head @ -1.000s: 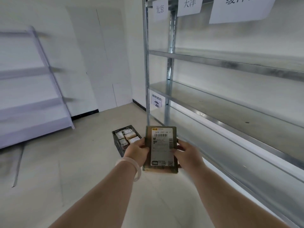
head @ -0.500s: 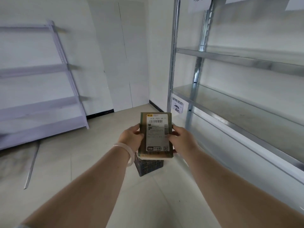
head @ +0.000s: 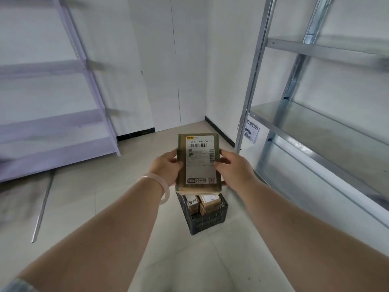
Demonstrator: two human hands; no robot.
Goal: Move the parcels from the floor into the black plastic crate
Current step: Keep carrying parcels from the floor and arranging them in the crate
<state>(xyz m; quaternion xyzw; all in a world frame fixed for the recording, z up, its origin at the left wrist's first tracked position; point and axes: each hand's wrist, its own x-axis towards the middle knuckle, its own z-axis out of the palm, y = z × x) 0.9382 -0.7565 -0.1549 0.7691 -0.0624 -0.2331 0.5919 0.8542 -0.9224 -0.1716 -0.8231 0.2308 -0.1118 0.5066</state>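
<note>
Parcel [head: 199, 163] is up in the air, held between both hands right in the middle of the head view, so it's not in the crate yet. It's a flat brown cardboard box with greenish tape down its edges and a big white shipping label [head: 201, 159] facing the camera, barcode near the top, QR code bottom right.

The left hand [head: 166, 167] grips the left edge with its thumb on the front, and there's a pale bracelet [head: 162, 184] on that wrist. The right hand [head: 235, 169] has the right edge, with its fingers [head: 228, 160] curled onto the label side and the thumb tucked under the bottom corner. So both sets of fingers are wrapped round the box.

Directly below it in the picture sits the black plastic crate [head: 207, 220] on the floor [head: 126, 207]. The held box covers the crate's far end. Inside are a few more small brown parcels [head: 208, 202] with labels, packed side by side.

To the right, near the crate, there's a tall galvanised metal rack [head: 315, 127] with a paper sign [head: 251, 129] hanging off one shelf edge. I can't read the print on it. Over on the left, well apart, is a pale lilac shelving unit [head: 63, 123] against the white wall, and a loose metal strip [head: 42, 207] lies on the floor in front of it.
</note>
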